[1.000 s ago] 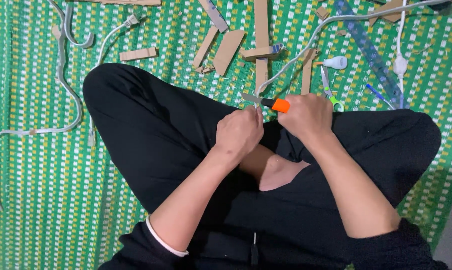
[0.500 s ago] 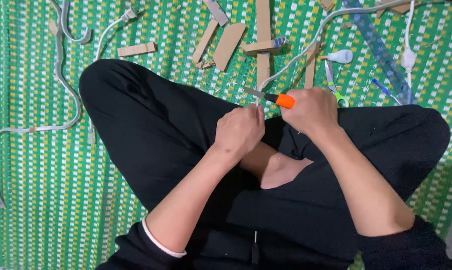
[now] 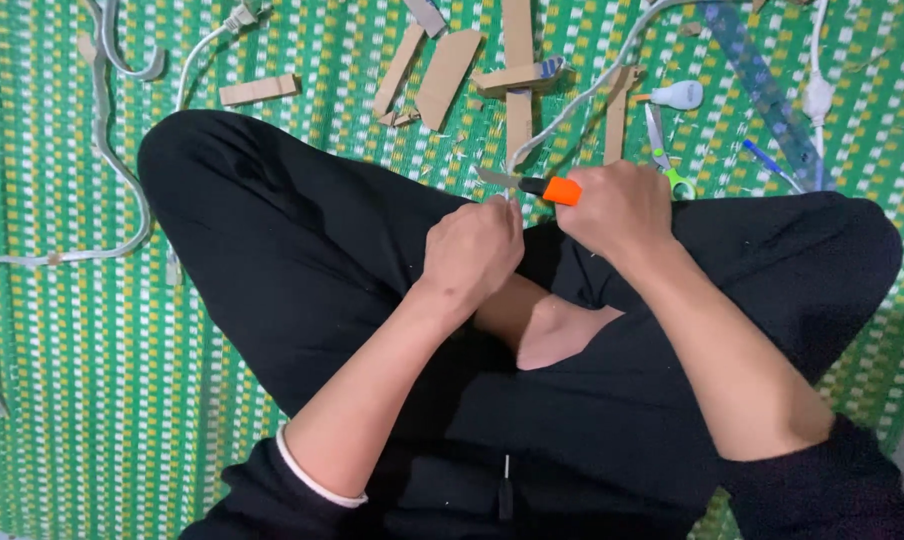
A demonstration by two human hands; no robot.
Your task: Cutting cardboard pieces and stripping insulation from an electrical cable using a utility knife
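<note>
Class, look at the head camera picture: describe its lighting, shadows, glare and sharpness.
Head view: soft, even light with no glare on the green mat; only faint shadow beside the black trousers, which lose detail in darkness; the left hand, right hand and orange-handled knife look fairly sharp, with little blur.

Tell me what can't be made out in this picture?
- What the left hand pinches: its own fingers hide it, head view.
- The knife handle: only blade and orange end show; the right hand covers the rest.
- The scissors: partly behind the right hand.
- The ruler and cable: cut off by the frame edges.
</note>
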